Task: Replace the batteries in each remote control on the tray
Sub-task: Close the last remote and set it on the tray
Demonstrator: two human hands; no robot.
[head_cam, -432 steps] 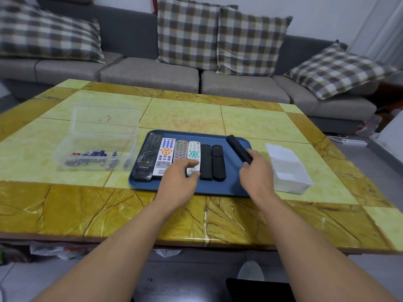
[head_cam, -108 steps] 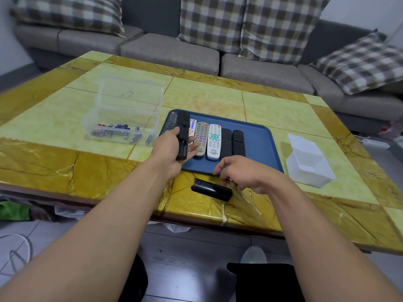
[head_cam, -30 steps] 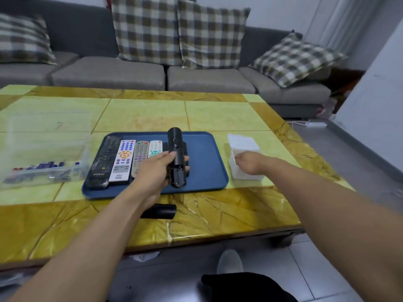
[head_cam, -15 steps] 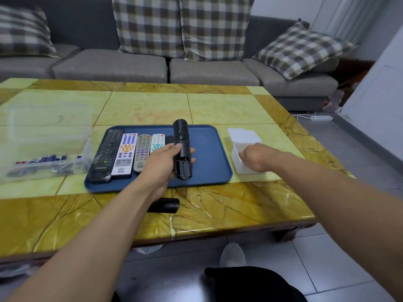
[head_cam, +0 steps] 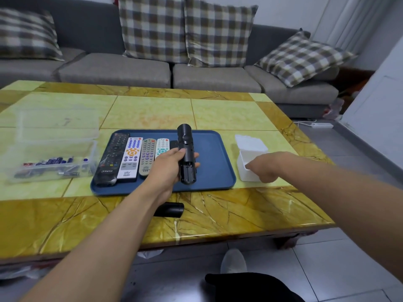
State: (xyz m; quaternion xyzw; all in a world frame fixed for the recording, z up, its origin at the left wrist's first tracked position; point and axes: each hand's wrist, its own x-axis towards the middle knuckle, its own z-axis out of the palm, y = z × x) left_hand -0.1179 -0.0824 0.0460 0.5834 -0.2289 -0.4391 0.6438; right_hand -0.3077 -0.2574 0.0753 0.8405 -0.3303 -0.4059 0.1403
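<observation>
My left hand [head_cam: 166,165] grips a black remote [head_cam: 185,153] above the blue tray [head_cam: 214,164], its open battery bay facing me. The remote's black cover [head_cam: 171,210] lies on the table in front of the tray. My right hand [head_cam: 263,165] hovers over the small white box [head_cam: 246,176] to the right of the tray, fingers loosely bent downward with nothing visible in them. On the tray's left side lie several remotes: a long black one [head_cam: 113,158], a white one [head_cam: 130,158], a grey one [head_cam: 148,158] and a white-teal one [head_cam: 162,147].
A clear plastic box [head_cam: 52,164] with several batteries stands left of the tray. The white box's lid [head_cam: 250,143] lies behind it. A grey sofa [head_cam: 113,68] with checked cushions runs along the far side of the table. The table's right edge is close to the white box.
My right hand has lifted a little from inside the white box to just above its rim. The left hand still holds the black remote in about the same place.
</observation>
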